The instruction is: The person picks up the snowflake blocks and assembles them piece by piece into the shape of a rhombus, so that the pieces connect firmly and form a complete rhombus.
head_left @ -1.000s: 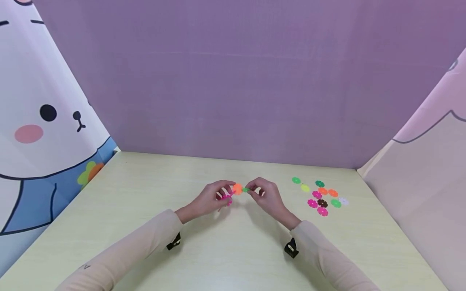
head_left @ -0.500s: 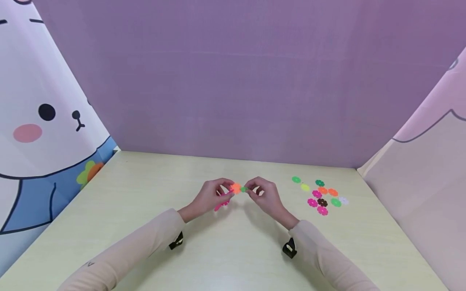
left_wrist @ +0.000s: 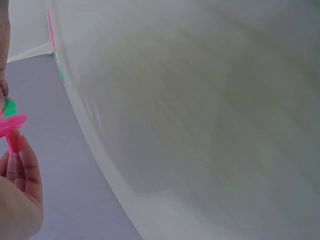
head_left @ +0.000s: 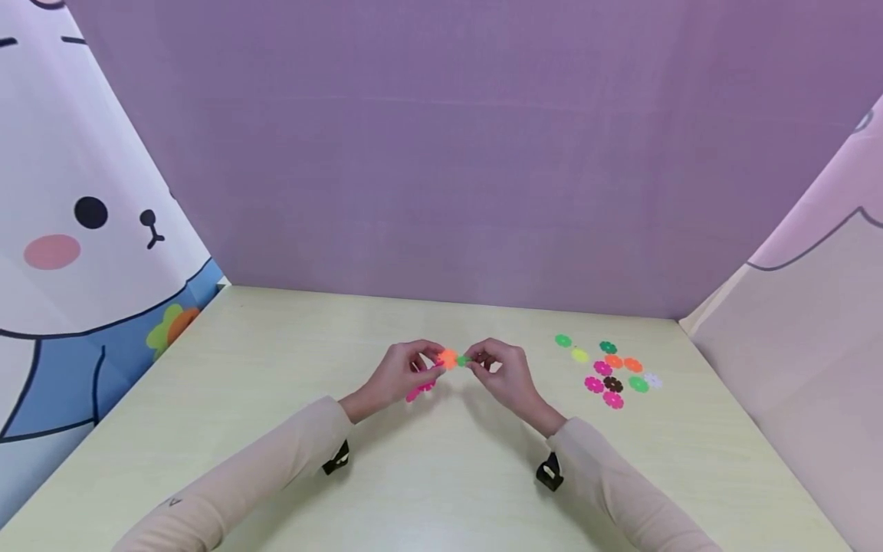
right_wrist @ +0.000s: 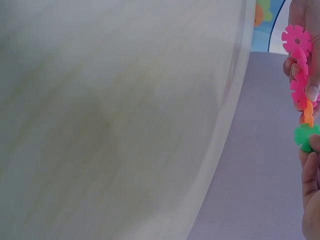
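My left hand (head_left: 400,373) pinches a short chain of notched plastic snowflake discs. Pink discs (right_wrist: 297,40) trail from its fingers, and an orange disc (head_left: 448,359) sits at the chain's right end. Between the thumb and forefinger of my right hand (head_left: 507,373) is a green disc (right_wrist: 306,136). The green disc's edge meets the orange one, which looks edge-on in the right wrist view. Both hands are raised over the table, fingertips close together. The left wrist view shows only a pink disc (left_wrist: 12,125), the green disc and part of each hand at its left border.
Loose discs lie on the pale table (head_left: 441,491) to the right: pink (head_left: 613,399), brown (head_left: 612,384), orange (head_left: 633,365), yellow (head_left: 579,355), white (head_left: 651,380) and green (head_left: 563,340). A purple partition (head_left: 441,153) stands behind the table.
Over the last second the left hand has turned the pink part of the chain, which now hangs lower beneath the fingers. The orange and green discs have shifted slightly left.
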The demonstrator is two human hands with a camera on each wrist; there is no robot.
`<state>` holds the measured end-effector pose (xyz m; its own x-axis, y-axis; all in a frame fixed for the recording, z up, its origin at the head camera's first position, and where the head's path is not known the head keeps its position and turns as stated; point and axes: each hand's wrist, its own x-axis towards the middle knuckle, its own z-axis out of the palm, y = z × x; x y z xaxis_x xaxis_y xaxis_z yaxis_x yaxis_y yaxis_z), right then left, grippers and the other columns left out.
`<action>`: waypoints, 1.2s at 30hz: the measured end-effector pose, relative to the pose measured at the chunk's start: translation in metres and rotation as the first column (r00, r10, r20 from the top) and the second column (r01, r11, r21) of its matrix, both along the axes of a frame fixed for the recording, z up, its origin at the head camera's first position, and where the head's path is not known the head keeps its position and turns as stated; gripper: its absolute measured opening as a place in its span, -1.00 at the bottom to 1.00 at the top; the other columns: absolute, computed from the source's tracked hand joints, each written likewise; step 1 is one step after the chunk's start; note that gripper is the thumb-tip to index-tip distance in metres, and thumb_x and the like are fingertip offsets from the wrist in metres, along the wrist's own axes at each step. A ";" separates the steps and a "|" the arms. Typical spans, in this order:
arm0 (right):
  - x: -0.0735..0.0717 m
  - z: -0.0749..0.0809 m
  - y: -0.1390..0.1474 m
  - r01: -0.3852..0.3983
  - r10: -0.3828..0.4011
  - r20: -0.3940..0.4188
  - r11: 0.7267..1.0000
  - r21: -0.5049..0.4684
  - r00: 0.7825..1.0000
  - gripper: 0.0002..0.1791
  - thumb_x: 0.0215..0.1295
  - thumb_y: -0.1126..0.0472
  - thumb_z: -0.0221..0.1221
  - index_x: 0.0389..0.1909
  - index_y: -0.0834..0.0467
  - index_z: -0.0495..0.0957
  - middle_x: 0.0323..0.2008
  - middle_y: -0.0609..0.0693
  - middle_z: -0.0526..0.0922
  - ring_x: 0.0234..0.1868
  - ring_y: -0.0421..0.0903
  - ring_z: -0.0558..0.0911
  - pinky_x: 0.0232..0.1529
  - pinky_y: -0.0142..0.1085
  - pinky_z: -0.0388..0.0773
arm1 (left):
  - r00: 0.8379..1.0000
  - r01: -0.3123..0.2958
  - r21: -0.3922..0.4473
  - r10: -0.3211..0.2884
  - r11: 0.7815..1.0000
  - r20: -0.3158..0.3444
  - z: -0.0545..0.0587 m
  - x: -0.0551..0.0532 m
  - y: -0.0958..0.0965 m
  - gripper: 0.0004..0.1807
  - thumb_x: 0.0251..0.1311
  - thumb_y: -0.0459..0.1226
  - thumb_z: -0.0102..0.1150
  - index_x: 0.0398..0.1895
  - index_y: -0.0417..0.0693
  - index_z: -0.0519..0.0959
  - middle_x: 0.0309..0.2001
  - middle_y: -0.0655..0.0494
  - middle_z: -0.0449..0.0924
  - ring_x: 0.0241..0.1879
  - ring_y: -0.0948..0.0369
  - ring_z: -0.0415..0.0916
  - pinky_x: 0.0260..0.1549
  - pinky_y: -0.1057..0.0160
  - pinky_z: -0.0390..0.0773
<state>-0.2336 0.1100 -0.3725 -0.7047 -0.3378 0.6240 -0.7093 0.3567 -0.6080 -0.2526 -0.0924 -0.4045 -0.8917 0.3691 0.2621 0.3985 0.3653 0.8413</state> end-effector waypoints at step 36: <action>-0.029 -0.030 0.009 0.018 -0.020 0.011 0.989 0.146 1.000 -0.83 -0.01 0.44 0.28 -0.36 0.22 0.58 -0.40 0.01 0.66 -0.41 -0.16 0.61 -0.52 -0.42 0.51 | 1.000 -0.008 -0.024 0.007 1.000 -0.020 -0.006 -0.002 0.003 -0.66 0.02 -0.32 0.28 -0.08 -0.11 0.53 -0.32 0.03 0.58 -0.66 0.29 0.47 -0.70 0.37 0.48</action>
<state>-0.2628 0.1190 -0.4029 -0.7189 -0.4114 0.5604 -0.6946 0.4554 -0.5569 -0.2550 -0.0889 -0.4102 -0.8891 0.3690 0.2709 0.4122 0.3882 0.8242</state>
